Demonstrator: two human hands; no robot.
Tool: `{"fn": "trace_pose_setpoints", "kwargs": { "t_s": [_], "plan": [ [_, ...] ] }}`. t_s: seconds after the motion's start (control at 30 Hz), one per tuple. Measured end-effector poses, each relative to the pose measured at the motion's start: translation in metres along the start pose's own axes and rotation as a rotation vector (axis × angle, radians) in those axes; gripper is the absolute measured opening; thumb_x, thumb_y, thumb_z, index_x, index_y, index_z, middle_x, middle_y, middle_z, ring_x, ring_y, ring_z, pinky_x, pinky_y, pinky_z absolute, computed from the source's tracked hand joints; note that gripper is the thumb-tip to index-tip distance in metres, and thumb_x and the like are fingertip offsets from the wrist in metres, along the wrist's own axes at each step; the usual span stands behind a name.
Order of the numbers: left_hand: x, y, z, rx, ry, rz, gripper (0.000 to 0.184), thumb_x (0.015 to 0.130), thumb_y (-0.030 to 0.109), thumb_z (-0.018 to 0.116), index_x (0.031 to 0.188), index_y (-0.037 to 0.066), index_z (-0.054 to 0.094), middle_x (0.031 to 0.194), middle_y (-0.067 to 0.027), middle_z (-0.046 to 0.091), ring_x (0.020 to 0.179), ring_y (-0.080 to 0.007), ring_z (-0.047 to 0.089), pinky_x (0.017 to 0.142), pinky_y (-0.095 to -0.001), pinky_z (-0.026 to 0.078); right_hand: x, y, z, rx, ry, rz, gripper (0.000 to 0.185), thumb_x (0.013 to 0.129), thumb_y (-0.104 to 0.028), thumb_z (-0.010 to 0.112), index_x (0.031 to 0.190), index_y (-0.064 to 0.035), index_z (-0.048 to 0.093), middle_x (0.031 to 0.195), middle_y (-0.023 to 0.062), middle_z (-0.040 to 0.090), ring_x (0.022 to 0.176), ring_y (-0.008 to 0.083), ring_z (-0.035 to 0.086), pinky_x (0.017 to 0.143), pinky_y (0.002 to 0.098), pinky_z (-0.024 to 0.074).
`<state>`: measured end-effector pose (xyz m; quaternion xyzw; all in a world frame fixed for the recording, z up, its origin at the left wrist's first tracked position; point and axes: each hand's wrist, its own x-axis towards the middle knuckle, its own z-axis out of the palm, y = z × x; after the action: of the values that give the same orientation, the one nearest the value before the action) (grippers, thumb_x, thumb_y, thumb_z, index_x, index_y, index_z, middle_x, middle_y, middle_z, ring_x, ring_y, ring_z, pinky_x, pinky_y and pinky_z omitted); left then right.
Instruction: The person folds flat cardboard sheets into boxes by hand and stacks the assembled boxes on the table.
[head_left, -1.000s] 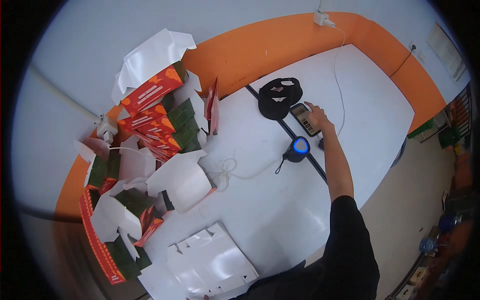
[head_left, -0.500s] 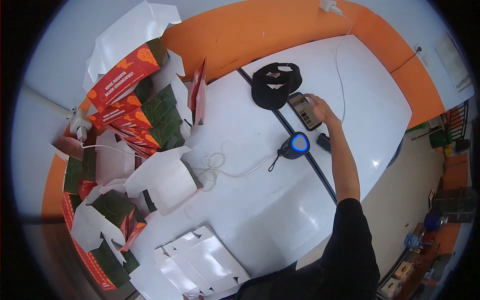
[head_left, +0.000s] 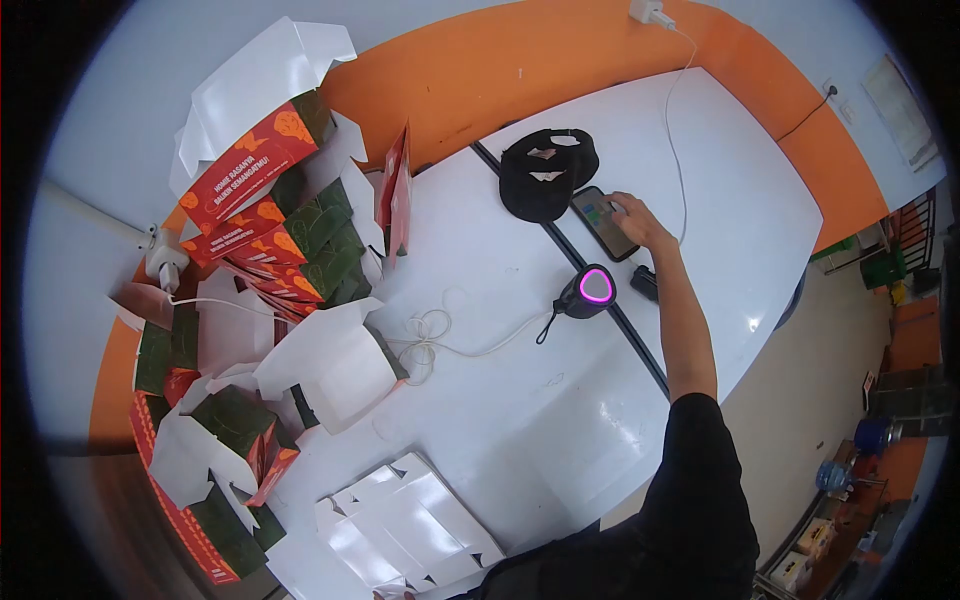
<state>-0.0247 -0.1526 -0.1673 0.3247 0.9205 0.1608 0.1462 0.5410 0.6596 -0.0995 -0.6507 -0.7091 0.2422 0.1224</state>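
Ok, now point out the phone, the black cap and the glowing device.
Phone point(head_left: 602, 225), head view: on its screen.
Black cap point(head_left: 545, 191), head view: on its dark fabric.
Glowing device point(head_left: 594, 288), head view: on its lit end.

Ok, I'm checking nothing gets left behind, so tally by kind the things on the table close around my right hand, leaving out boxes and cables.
Cap: 1
Phone: 1
Device with a lit ring: 1
Small black object, unclear what: 1
Total: 4

black phone point(head_left: 602, 228), magenta-ringed speaker point(head_left: 588, 293), white table point(head_left: 500, 420)
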Motion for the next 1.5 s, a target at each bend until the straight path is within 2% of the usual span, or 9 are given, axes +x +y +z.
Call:
{"fn": "trace_pose_setpoints", "kwargs": {
  "t_s": [0.97, 1.07, 1.17, 1.23, 1.3, 1.37, 1.4, 1.43, 1.5],
  "plan": [
    [0.001, -0.003, -0.001, 0.024, 0.0, 0.018, 0.085, 0.098, 0.035, 0.072, 0.158, -0.005, 0.026, 0.16, -0.0318, 0.031, 0.146, -0.0467, 0.032, 0.121, -0.0545, 0.026, 0.001, 0.004, 0.005, 0.05, 0.049, -0.067, 0.043, 0.087, -0.012, 0.055, 0.128, -0.0076, 0.066, 0.14, 0.018, 0.06, 0.13, 0.0413, 0.054, 0.114, 0.0473, 0.0426],
    [0.0, -0.007, 0.0, 0.022, 0.005, 0.007, 0.087, 0.098, 0.036, 0.072, 0.159, -0.004, 0.025, 0.159, -0.0316, 0.032, 0.146, -0.0465, 0.033, 0.122, -0.0539, 0.026, -0.006, -0.007, 0.001, 0.011, 0.057, -0.045, 0.047, 0.087, -0.011, 0.055, 0.133, -0.0091, 0.064, 0.141, 0.0195, 0.059, 0.133, 0.0398, 0.053, 0.115, 0.0448, 0.0417],
    [0.0, 0.016, -0.01, -0.003, 0.002, -0.028, 0.088, 0.096, 0.035, 0.074, 0.159, -0.003, 0.025, 0.159, -0.0312, 0.033, 0.146, -0.0464, 0.032, 0.122, -0.0543, 0.026, -0.002, 0.003, 0.004, 0.278, 0.03, 0.065, 0.058, 0.088, -0.01, 0.054, 0.146, -0.0116, 0.055, 0.146, 0.0214, 0.056, 0.139, 0.0358, 0.05, 0.116, 0.0425, 0.04],
    [0.0, 0.034, -0.017, -0.064, 0.039, -0.001, 0.09, 0.095, 0.035, 0.075, 0.16, -0.002, 0.024, 0.158, -0.031, 0.033, 0.146, -0.0462, 0.032, 0.121, -0.0565, 0.025, -0.008, 0.014, 0.009, 0.434, 0.24, -0.039, 0.068, 0.089, -0.009, 0.053, 0.155, -0.0114, 0.042, 0.152, 0.0228, 0.05, 0.144, 0.0333, 0.045, 0.117, 0.042, 0.0377],
    [0.003, 0.078, -0.043, -0.017, 0.028, 0.333, 0.088, 0.09, 0.036, 0.079, 0.158, 0.002, 0.035, 0.159, -0.0248, 0.035, 0.143, -0.0435, 0.037, 0.119, -0.058, 0.028, -0.013, 0.035, 0.02, 0.613, 0.458, -0.239, 0.068, 0.094, -0.021, 0.052, 0.158, -0.009, 0.037, 0.156, 0.0194, 0.047, 0.146, 0.0335, 0.042, 0.116, 0.0448, 0.0379],
    [-0.007, 0.07, -0.045, -0.028, -0.106, 0.321, 0.126, 0.062, 0.07, 0.087, 0.162, 0.016, 0.032, 0.166, -0.0246, 0.018, 0.151, -0.0532, 0.016, 0.122, -0.0673, 0.007, -0.049, 0.003, 0.011, 0.858, 0.64, -0.314, 0.069, 0.098, -0.038, 0.053, 0.158, -0.0066, 0.037, 0.155, 0.0174, 0.049, 0.146, 0.0331, 0.043, 0.116, 0.0492, 0.0374],
    [-0.006, 0.092, -0.055, 0.173, -0.213, 0.409, 0.12, 0.061, 0.07, 0.088, 0.159, 0.018, 0.039, 0.163, -0.0243, 0.026, 0.151, -0.0495, 0.019, 0.121, -0.0668, 0.012, -0.076, -0.022, 0.008, 0.835, 0.727, -0.326, 0.072, 0.098, -0.042, 0.058, 0.157, -0.0048, 0.038, 0.154, 0.0194, 0.049, 0.141, 0.0346, 0.048, 0.116, 0.0496, 0.0382],
    [0.0, 0.119, -0.064, 0.372, -0.352, 0.494, 0.115, 0.061, 0.07, 0.088, 0.155, 0.021, 0.046, 0.16, -0.024, 0.034, 0.15, -0.0459, 0.023, 0.12, -0.0664, 0.016, -0.104, -0.037, 0.013, 0.797, 0.762, -0.356, 0.068, 0.099, -0.035, 0.059, 0.155, -0.0023, 0.039, 0.149, 0.0212, 0.053, 0.137, 0.0341, 0.052, 0.116, 0.048, 0.0383],
    [0.0, 0.137, -0.051, 0.228, -0.476, 0.526, 0.094, 0.068, 0.064, 0.087, 0.147, 0.022, 0.057, 0.156, -0.0193, 0.041, 0.148, -0.0423, 0.026, 0.115, -0.0681, 0.025, -0.171, -0.074, 0.042, 0.901, 0.686, -0.232, 0.038, 0.103, -0.017, 0.053, 0.136, 0.0011, 0.055, 0.129, 0.0165, 0.064, 0.12, 0.0268, 0.06, 0.107, 0.0397, 0.0436]
  ]
}}
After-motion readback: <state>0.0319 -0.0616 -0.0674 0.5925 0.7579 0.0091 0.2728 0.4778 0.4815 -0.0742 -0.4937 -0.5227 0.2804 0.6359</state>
